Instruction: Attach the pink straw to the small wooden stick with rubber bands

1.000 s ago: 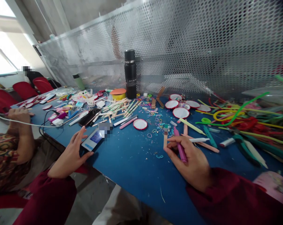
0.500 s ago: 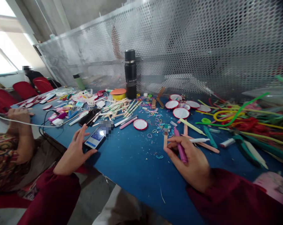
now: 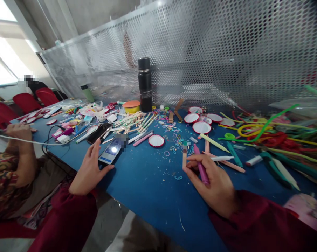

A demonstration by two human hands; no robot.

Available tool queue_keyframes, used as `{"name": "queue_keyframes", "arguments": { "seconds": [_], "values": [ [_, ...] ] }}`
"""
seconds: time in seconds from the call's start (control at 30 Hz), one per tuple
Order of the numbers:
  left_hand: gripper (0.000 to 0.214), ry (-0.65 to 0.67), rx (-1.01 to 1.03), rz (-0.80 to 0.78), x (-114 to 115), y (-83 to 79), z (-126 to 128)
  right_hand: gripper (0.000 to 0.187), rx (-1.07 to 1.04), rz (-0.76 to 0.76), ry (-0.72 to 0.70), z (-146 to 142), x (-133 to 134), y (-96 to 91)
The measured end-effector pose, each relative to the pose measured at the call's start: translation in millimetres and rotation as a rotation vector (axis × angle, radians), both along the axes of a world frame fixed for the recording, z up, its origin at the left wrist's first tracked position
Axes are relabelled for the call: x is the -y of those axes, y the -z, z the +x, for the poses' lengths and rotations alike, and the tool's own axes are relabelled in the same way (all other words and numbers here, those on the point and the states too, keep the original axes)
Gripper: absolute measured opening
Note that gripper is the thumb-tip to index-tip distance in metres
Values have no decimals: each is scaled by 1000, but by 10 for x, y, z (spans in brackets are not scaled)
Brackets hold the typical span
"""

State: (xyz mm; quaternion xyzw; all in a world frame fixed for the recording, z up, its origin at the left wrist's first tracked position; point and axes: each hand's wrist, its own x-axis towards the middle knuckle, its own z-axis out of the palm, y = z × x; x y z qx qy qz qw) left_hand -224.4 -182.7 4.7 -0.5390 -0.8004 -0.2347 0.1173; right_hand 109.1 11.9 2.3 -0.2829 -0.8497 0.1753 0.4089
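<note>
My left hand (image 3: pixel 88 171) is open beside a phone (image 3: pixel 109 153) with a lit screen, lying on the blue table; whether the fingers touch its edge I cannot tell. My right hand (image 3: pixel 213 182) pinches a small wooden craft stick (image 3: pixel 184 160) upright between thumb and fingertips. The stick's upper end is coloured brown and green. A purple marker (image 3: pixel 201 164) is also held in that hand, lying across the fingers. Just behind are a white marker (image 3: pixel 222 158) and a pale yellow marker (image 3: pixel 214 142). A red-rimmed white lid (image 3: pixel 156 140) lies between the hands.
A black bottle (image 3: pixel 145 85) stands near a perforated metal screen (image 3: pixel 200 52). Craft sticks (image 3: pixel 134 122) and small rubber bands (image 3: pixel 177 136) are scattered in front. Green-handled pliers (image 3: pixel 275 168) and pipe cleaners (image 3: pixel 263 127) lie right. Another person's hands (image 3: pixel 20 131) are at far left.
My left hand has shifted slightly to the right, alongside the phone. My right hand keeps the stick and marker in nearly the same place.
</note>
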Motion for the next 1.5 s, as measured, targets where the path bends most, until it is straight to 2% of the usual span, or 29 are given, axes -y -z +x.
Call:
{"name": "queue_keyframes", "arguments": {
  "seconds": [0.1,0.17,0.33,0.5,0.63,0.73,0.87,1.0,1.23,1.5],
  "values": [
    [103,23,-64,76,-55,-96,240,18,6,-5,2,7,-3,-4],
    [83,111,-22,91,-126,-187,498,19,11,-10,3,11,-6,-8],
    [48,504,140,-97,-450,-381,1177,20,25,-24,9,15,-8,-17],
    [58,620,520,-150,-858,-415,1516,21,46,-58,38,35,-3,-14],
    [46,690,810,-126,-1118,-357,1622,20,50,-92,26,51,-20,-3],
    [40,761,1017,-188,-1266,-271,1667,19,61,-96,51,52,-36,7],
    [35,713,1321,-146,-1393,-122,1688,21,67,-120,84,42,-43,6],
    [32,687,1309,-92,-1424,-40,1692,22,52,-106,88,40,-41,10],
    [35,710,1368,-36,-1428,-6,1698,25,20,-79,100,37,-20,26],
    [32,692,1231,25,-1433,26,1675,26,34,-42,94,27,-43,74]
  ]
}}
